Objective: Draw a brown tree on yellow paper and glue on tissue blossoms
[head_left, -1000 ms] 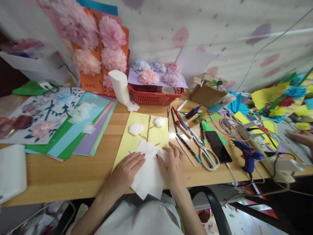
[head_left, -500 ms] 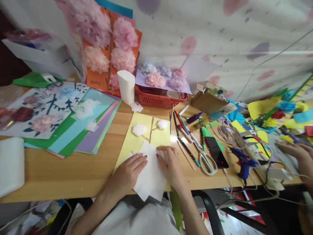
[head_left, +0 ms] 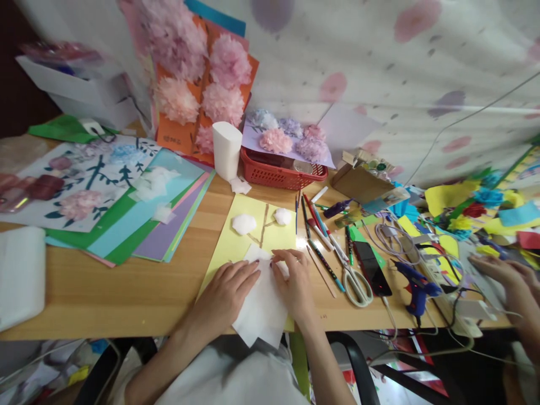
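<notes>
A white tissue sheet lies over the lower part of a yellow paper, its pointed ends reaching past the table edge. My left hand rests flat on the sheet's left side, fingers stretched out. On the other side, my right hand has its thumb and bent fingers closed at the sheet's upper right edge. Above the hands, the yellow paper bears a brown branch shape. A larger white tuft sits left of it and a smaller white tuft at its right.
Pens, scissors, a phone and a blue glue gun lie to the right. A tissue roll and red basket stand behind. Coloured sheets lie left. Another person's hand is far right.
The view has shifted slightly, moving the background a little rightward. My left fingers have slid slightly up and right on the tissue sheet; the right hand stays at its edge.
</notes>
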The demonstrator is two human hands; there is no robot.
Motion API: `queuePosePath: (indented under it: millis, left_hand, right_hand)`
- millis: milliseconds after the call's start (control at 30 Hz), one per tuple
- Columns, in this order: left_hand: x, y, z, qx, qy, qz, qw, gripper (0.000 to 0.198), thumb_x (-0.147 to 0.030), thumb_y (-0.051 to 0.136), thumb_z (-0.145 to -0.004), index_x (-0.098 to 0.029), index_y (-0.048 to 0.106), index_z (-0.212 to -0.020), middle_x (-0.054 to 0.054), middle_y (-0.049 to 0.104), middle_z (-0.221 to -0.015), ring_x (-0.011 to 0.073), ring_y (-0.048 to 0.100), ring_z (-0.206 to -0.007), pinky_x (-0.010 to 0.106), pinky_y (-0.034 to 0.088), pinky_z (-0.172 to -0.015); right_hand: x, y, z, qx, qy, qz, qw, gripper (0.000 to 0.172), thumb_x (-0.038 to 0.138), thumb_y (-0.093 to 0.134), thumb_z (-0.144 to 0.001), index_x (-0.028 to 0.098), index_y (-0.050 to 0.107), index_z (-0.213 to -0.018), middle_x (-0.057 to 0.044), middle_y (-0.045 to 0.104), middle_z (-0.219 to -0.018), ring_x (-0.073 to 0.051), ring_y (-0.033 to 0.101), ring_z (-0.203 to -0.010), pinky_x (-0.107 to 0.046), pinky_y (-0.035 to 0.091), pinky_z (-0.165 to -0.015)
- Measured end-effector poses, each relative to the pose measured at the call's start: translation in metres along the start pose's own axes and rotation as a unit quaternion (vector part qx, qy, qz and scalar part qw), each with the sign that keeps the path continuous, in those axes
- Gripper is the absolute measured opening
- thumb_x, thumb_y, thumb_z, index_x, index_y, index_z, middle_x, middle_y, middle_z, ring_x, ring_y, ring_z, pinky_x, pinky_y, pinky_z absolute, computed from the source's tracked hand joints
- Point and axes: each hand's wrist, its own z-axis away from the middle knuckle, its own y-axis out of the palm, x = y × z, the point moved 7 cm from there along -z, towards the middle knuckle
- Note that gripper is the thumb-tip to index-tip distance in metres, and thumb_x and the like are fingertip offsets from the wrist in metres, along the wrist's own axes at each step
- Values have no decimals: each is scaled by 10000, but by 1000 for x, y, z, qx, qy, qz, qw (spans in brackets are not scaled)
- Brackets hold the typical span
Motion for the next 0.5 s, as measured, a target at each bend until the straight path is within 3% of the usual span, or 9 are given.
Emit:
queuePosePath:
  millis: [100, 300, 500]
  left_hand:
    - [0, -2, 1, -23, 4, -15, 1000, 451, -10, 340, -909, -120, 539, -1298, 98, 578, -1371, 243, 476, -1291, 427, 399, -1046]
    - [3, 2, 1, -12, -15, -28, 999, 454, -63, 346, -938, -125, 461, -1373, 108, 532, -1420, 222, 432, -1349, 432, 384, -1098]
    - [7, -2, -1, -46, -50, 3, 998, 406, -86, 383, -949, -129, 466, -1344, 131, 576, -1344, 231, 518, -1264, 431, 461, -1054]
  right_hand:
    - [-2, 3, -1, 7, 17, -13, 1000, 230, 111, 521, -879, 209, 579, -1079, -58, 674, -939, -263, 510, -1022, -430, 409, -898]
    - [-1, 12, -5, 45, 8, 0, 999, 336, 64, 569, -814, 208, 601, -1116, -67, 652, -994, -280, 474, -1029, -446, 377, -907]
    - [7, 20, -11, 88, -12, -8, 996, 297, -2, 574, -771, 235, 666, -923, -25, 667, -906, -256, 490, -964, -428, 335, -892]
